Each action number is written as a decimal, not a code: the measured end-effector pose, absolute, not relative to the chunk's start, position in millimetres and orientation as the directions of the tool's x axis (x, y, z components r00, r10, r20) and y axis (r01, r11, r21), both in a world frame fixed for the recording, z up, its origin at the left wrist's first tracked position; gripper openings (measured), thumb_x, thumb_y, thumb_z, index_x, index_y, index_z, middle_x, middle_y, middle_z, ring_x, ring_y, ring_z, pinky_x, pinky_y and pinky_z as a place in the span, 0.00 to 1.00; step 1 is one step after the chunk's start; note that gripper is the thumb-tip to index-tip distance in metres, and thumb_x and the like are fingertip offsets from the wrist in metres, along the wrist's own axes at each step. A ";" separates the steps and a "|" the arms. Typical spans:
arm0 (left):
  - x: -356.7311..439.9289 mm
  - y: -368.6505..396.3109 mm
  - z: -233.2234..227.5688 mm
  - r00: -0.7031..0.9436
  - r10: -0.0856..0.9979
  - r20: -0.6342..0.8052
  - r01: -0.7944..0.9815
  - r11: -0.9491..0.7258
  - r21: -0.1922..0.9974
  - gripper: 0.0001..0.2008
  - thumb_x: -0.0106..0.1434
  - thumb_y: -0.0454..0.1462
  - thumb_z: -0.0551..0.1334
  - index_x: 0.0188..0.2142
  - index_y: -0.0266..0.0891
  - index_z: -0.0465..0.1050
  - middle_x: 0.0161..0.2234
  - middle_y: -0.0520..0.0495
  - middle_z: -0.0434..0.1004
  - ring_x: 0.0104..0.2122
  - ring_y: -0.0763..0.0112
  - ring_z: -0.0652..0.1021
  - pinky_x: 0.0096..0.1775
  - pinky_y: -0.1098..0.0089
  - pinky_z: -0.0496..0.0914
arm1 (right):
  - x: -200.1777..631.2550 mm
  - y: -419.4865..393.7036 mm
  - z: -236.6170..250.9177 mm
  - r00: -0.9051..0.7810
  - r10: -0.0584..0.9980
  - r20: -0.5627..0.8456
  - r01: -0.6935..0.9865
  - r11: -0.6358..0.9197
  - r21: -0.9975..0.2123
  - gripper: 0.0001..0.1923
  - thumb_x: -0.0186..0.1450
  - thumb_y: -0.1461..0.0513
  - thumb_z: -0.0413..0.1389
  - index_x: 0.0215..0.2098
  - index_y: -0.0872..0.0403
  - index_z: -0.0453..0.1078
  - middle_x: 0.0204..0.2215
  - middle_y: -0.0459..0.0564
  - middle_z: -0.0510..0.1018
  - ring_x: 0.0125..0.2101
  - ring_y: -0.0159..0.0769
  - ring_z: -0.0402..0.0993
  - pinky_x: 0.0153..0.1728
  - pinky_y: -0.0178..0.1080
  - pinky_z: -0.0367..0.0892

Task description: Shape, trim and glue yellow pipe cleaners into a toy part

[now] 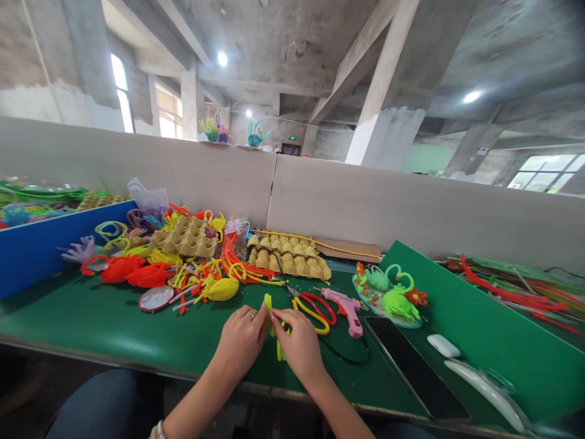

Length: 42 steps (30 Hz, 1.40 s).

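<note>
Holding yellow-green strip, near-upright, tip up

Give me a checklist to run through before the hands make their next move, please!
1. Left hand gripping the yellow-green strip: ok.
2. Right hand on it too: ok.
3. Scissors well away from the right hand: not ok, they lie close by.
4. Glue gun out of both hands: ok.
5. Glue gun cool: cannot tell.
6. Phone clear of both hands: ok.
</note>
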<state>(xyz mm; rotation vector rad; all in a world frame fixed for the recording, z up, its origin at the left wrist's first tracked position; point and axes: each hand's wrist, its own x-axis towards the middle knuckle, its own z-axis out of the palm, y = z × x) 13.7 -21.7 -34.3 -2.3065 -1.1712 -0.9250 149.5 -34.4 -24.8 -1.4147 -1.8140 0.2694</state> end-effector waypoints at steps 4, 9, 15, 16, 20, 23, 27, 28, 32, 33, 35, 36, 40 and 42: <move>12.9 -20.6 -33.6 0.409 0.563 0.718 0.816 -0.578 -0.011 0.11 0.59 0.28 0.57 0.41 0.29 0.73 0.23 0.46 0.77 0.25 0.65 0.75 0.28 0.66 0.72 | 150.3 -33.8 -23.8 -0.058 0.898 0.435 0.716 0.341 -0.609 0.12 0.63 0.64 0.50 0.37 0.56 0.76 0.32 0.52 0.79 0.33 0.41 0.73 0.37 0.41 0.66; 9.8 -18.3 -31.4 0.374 0.577 0.726 0.827 -0.562 0.020 0.11 0.59 0.29 0.57 0.40 0.30 0.74 0.23 0.46 0.78 0.25 0.65 0.76 0.27 0.67 0.72 | 152.1 -30.5 -24.1 -0.049 0.930 0.363 0.627 0.312 -0.714 0.13 0.62 0.60 0.51 0.39 0.56 0.75 0.32 0.52 0.79 0.28 0.38 0.71 0.32 0.39 0.66; 9.0 -18.1 -29.5 0.336 0.623 0.707 0.842 -0.535 0.072 0.12 0.58 0.30 0.58 0.41 0.31 0.74 0.25 0.44 0.79 0.26 0.63 0.77 0.29 0.66 0.72 | 152.8 -27.3 -24.5 -0.053 0.962 0.268 0.404 0.266 -0.875 0.18 0.61 0.54 0.51 0.37 0.57 0.76 0.32 0.51 0.79 0.30 0.37 0.72 0.31 0.35 0.65; 9.2 -18.4 -28.7 0.315 0.648 0.694 0.845 -0.524 0.106 0.12 0.58 0.30 0.57 0.41 0.32 0.74 0.26 0.44 0.80 0.26 0.63 0.77 0.30 0.65 0.72 | 153.0 -26.6 -24.6 -0.056 0.968 0.244 0.368 0.247 -0.896 0.19 0.61 0.52 0.50 0.36 0.57 0.76 0.29 0.51 0.79 0.29 0.36 0.72 0.29 0.35 0.65; 8.7 -20.8 -22.8 0.208 0.802 0.561 0.852 -0.430 0.299 0.14 0.60 0.34 0.57 0.43 0.35 0.75 0.28 0.44 0.81 0.30 0.62 0.78 0.34 0.64 0.71 | 153.7 -24.0 -25.2 -0.062 0.986 0.153 0.229 0.163 -0.960 0.24 0.58 0.46 0.52 0.33 0.57 0.77 0.23 0.49 0.77 0.25 0.35 0.70 0.24 0.34 0.63; 7.3 -22.6 -16.9 0.124 0.899 0.419 0.798 -0.341 0.496 0.15 0.61 0.38 0.56 0.44 0.38 0.75 0.31 0.46 0.81 0.32 0.62 0.78 0.35 0.66 0.69 | 154.3 -22.5 -25.5 -0.053 0.991 0.126 0.137 0.133 -0.982 0.25 0.51 0.44 0.58 0.33 0.56 0.78 0.28 0.51 0.79 0.29 0.38 0.73 0.29 0.36 0.66; 5.4 -22.2 -10.3 0.082 0.966 0.245 0.631 -0.241 0.737 0.16 0.60 0.43 0.55 0.44 0.41 0.75 0.31 0.49 0.80 0.30 0.67 0.77 0.32 0.70 0.68 | 157.1 -21.2 -24.2 -0.037 0.993 0.111 0.123 0.115 -0.986 0.26 0.48 0.44 0.60 0.34 0.55 0.78 0.32 0.54 0.80 0.34 0.43 0.75 0.35 0.40 0.68; 4.9 -21.7 -9.0 0.086 0.971 0.221 0.593 -0.229 0.772 0.16 0.60 0.43 0.56 0.44 0.41 0.75 0.31 0.50 0.80 0.29 0.68 0.76 0.31 0.71 0.68 | 157.9 -21.0 -23.6 -0.035 0.993 0.111 0.122 0.114 -0.986 0.26 0.48 0.44 0.60 0.34 0.55 0.78 0.33 0.54 0.80 0.35 0.44 0.75 0.36 0.41 0.68; 1.8 -18.8 -6.7 0.093 0.973 0.212 0.513 -0.229 0.827 0.17 0.59 0.46 0.56 0.43 0.42 0.75 0.30 0.50 0.79 0.26 0.69 0.75 0.29 0.73 0.66 | 160.7 -20.5 -21.1 -0.039 0.994 0.099 0.112 0.102 -0.988 0.25 0.48 0.46 0.60 0.36 0.54 0.78 0.37 0.54 0.80 0.40 0.46 0.74 0.42 0.44 0.67; 0.5 -17.7 -6.7 0.087 0.971 0.224 0.500 -0.237 0.833 0.18 0.59 0.46 0.56 0.43 0.42 0.75 0.30 0.50 0.79 0.26 0.70 0.74 0.29 0.73 0.66 | 161.2 -20.3 -20.7 -0.041 0.995 0.091 0.111 0.095 -0.989 0.24 0.48 0.46 0.60 0.36 0.54 0.78 0.37 0.53 0.80 0.40 0.46 0.74 0.42 0.44 0.67; -2.7 -15.0 -7.1 0.078 0.964 0.254 0.473 -0.260 0.842 0.19 0.60 0.46 0.55 0.45 0.41 0.74 0.29 0.50 0.78 0.26 0.70 0.74 0.28 0.73 0.66 | 162.3 -19.9 -20.2 -0.044 0.996 0.074 0.113 0.079 -0.990 0.24 0.48 0.46 0.60 0.36 0.53 0.78 0.37 0.52 0.80 0.39 0.46 0.74 0.40 0.44 0.67; -4.3 -13.4 -7.2 0.084 0.960 0.268 0.460 -0.275 0.844 0.19 0.60 0.47 0.55 0.45 0.41 0.74 0.29 0.49 0.77 0.26 0.70 0.73 0.28 0.73 0.66 | 162.9 -19.9 -19.8 -0.047 0.997 0.066 0.117 0.071 -0.991 0.24 0.48 0.47 0.60 0.36 0.53 0.78 0.36 0.52 0.80 0.38 0.45 0.74 0.38 0.43 0.67; -9.2 -8.3 -4.1 0.124 0.944 0.307 0.403 -0.331 0.853 0.20 0.59 0.47 0.57 0.46 0.40 0.73 0.32 0.47 0.77 0.27 0.70 0.73 0.29 0.72 0.67 | 165.6 -21.4 -16.5 -0.079 0.996 0.036 0.139 0.047 -0.989 0.22 0.49 0.48 0.60 0.36 0.53 0.78 0.33 0.51 0.81 0.33 0.42 0.75 0.30 0.38 0.67; -10.5 -7.8 -1.2 0.132 0.941 0.310 0.385 -0.337 0.859 0.19 0.59 0.46 0.57 0.44 0.39 0.75 0.34 0.46 0.78 0.29 0.69 0.73 0.30 0.71 0.68 | 166.5 -22.8 -13.8 -0.101 0.994 0.030 0.149 0.045 -0.988 0.21 0.49 0.48 0.60 0.35 0.53 0.78 0.33 0.50 0.81 0.33 0.41 0.75 0.29 0.37 0.66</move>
